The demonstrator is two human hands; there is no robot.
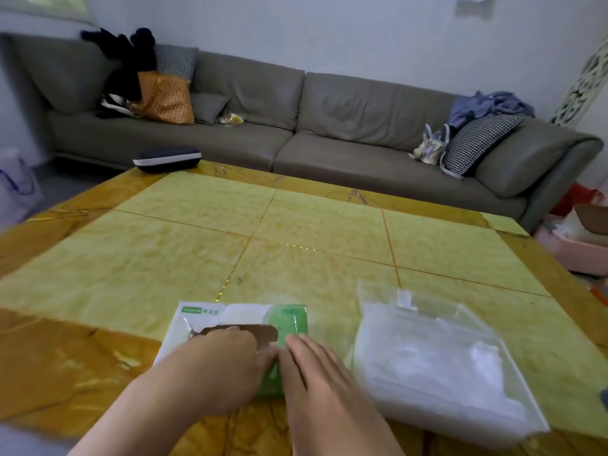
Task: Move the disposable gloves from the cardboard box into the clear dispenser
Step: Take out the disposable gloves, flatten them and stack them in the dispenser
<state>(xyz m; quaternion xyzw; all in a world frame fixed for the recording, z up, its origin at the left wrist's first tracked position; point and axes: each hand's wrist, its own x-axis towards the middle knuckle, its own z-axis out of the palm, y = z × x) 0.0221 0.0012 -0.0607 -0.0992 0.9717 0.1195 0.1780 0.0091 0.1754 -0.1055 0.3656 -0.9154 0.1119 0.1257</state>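
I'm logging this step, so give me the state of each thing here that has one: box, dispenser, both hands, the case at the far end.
cardboard box: lying flat on the table, top torn open.
clear dispenser: on the table right of the box, white contents inside; lid state unclear.
left hand: fingers curled at the box's torn opening.
right hand: fingers straight, resting on the box's green end.
dark case: closed, at the table's far edge.

**A living room behind the surface**

A yellow-green tiled surface [296,218] with amber borders filled the foreground. Beyond it, a long grey sofa [329,126] ran along a pale wall [329,31], carrying a checked cushion [477,143], an orange bag [166,97] and heaped clothes [490,105].
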